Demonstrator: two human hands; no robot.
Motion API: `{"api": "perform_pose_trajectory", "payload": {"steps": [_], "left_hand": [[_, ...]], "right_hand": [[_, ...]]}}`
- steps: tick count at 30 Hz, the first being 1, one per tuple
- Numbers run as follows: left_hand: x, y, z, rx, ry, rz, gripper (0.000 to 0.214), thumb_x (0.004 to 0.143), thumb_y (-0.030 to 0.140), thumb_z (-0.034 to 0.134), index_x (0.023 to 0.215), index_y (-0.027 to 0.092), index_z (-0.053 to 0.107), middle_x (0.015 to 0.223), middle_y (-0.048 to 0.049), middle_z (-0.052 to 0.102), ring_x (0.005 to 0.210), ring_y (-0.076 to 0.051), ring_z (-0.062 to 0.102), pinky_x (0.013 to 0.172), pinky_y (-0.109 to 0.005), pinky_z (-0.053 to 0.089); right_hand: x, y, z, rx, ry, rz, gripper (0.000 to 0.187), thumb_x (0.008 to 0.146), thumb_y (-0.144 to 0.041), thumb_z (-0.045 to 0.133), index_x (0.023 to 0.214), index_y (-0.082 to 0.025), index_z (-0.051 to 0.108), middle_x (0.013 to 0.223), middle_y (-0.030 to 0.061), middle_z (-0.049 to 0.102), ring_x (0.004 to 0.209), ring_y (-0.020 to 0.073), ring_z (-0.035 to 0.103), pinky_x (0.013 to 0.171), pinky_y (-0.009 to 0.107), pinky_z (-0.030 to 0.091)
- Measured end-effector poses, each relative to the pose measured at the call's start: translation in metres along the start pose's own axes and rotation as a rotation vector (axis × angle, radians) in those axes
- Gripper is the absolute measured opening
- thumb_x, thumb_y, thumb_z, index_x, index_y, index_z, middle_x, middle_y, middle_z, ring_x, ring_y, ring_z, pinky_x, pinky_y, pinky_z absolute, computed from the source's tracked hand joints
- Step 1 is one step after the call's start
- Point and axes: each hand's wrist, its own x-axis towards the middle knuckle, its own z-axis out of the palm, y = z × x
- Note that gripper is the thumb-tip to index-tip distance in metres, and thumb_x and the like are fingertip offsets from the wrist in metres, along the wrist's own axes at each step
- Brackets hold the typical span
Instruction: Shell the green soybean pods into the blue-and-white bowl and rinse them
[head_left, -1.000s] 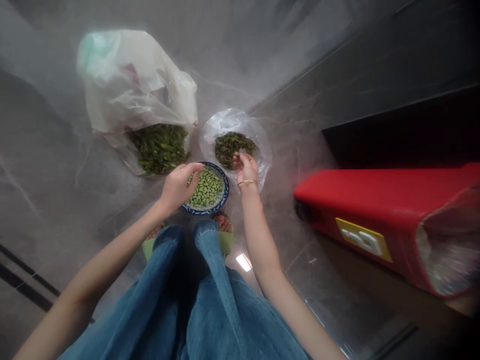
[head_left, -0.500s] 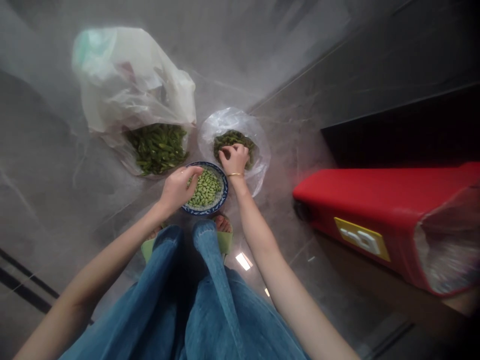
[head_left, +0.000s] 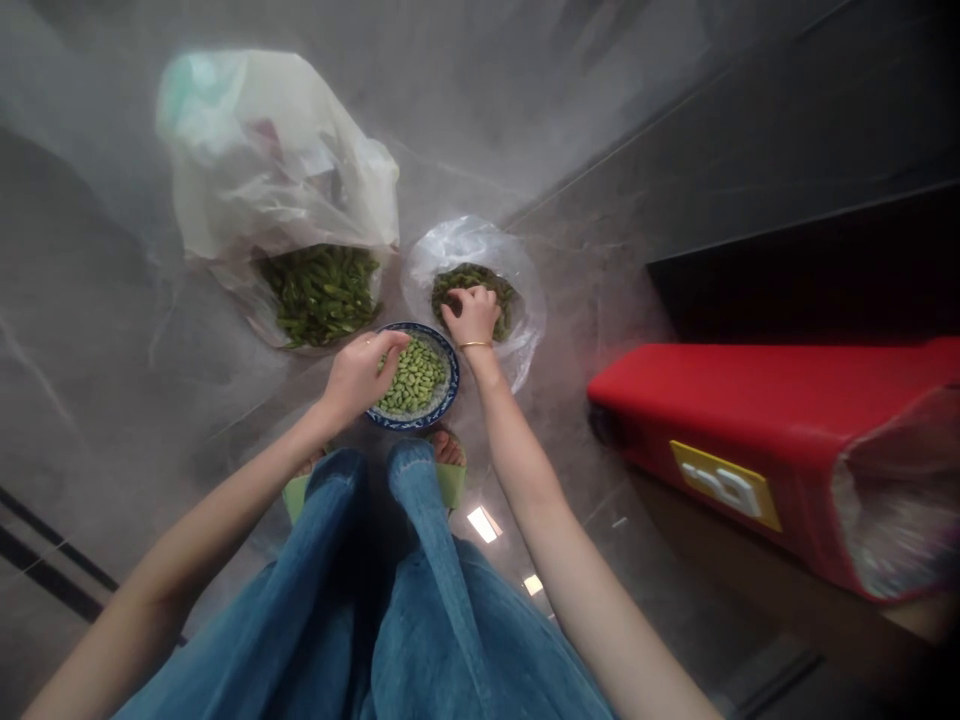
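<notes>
A round bowl with a blue patterned rim [head_left: 455,385] holds many shelled green beans [head_left: 415,378] on the floor by my feet. My left hand [head_left: 361,375] hovers at the bowl's left side, thumb and fingers pinched together; whatever sits between them is too small or hidden to make out. Over a clear plastic bag [head_left: 525,290] with a rolled-open mouth, my right hand [head_left: 474,316] reaches down to the dull green pods [head_left: 469,277] inside. Its fingers are curved, with a gap between thumb and forefinger, and the fingertips are partly hidden.
To the left lies a large white plastic bag [head_left: 262,160] with green bean pods [head_left: 322,295] showing at its mouth. A red bin [head_left: 720,400] with a yellow label and plastic liner appears at right. Green slippers [head_left: 451,483] are below the bowl on the grey floor [head_left: 112,330].
The view has shifted slightly, so the bags and bowl appear a little further right. Both hands keep nearly the same pose and place.
</notes>
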Motion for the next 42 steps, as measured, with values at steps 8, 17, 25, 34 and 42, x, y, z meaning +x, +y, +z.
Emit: {"api": "perform_pose_trajectory", "payload": {"steps": [8,17,25,34,42], "left_hand": [[-0.002,0.000,-0.001,-0.014,0.010,-0.001,0.021,0.090,0.019,0.046,0.101,0.018,0.064,0.096,-0.0049,0.072,0.091,-0.018,0.067,0.082,-0.030,0.052],[0.002,0.010,-0.003,-0.193,0.124,0.007,0.021,0.089,0.016,0.053,0.108,0.016,0.061,0.104,-0.0059,0.071,0.091,-0.014,0.067,0.086,-0.027,0.054],[-0.001,0.020,-0.004,-0.237,0.175,0.079,0.013,0.086,0.015,0.061,0.100,0.015,0.063,0.095,-0.0033,0.072,0.082,-0.011,0.069,0.077,-0.021,0.056],[-0.012,0.011,-0.002,0.100,0.266,0.371,0.014,0.091,0.014,0.056,0.103,0.014,0.062,0.087,-0.0057,0.071,0.085,-0.015,0.066,0.079,-0.026,0.056],[-0.018,0.005,0.002,0.156,0.235,0.392,0.025,0.092,0.013,0.052,0.116,0.014,0.059,0.092,-0.0063,0.072,0.088,-0.015,0.066,0.081,-0.026,0.056]], "right_hand": [[0.013,0.000,-0.003,0.347,0.044,0.101,0.017,0.081,-0.027,0.062,0.092,-0.017,0.069,0.106,0.0106,0.066,0.108,0.0241,0.054,0.098,0.041,0.042],[-0.058,-0.017,-0.037,1.514,-0.365,0.433,0.030,0.064,-0.042,0.079,0.086,-0.022,0.072,0.074,-0.0025,0.072,0.060,0.0091,0.059,0.064,0.024,0.052],[-0.091,-0.046,-0.046,1.568,-0.452,0.433,0.034,0.053,-0.038,0.086,0.077,-0.021,0.069,0.064,-0.0050,0.069,0.056,0.0069,0.059,0.054,0.018,0.047],[-0.114,-0.066,-0.033,1.884,-0.603,0.927,0.010,0.081,-0.024,0.067,0.072,-0.021,0.068,0.064,-0.0056,0.069,0.060,0.0056,0.061,0.064,0.017,0.052],[-0.119,-0.073,-0.025,1.963,-0.532,1.051,0.007,0.081,-0.026,0.069,0.075,-0.022,0.068,0.065,-0.0059,0.070,0.062,0.0074,0.062,0.062,0.017,0.054]]}}
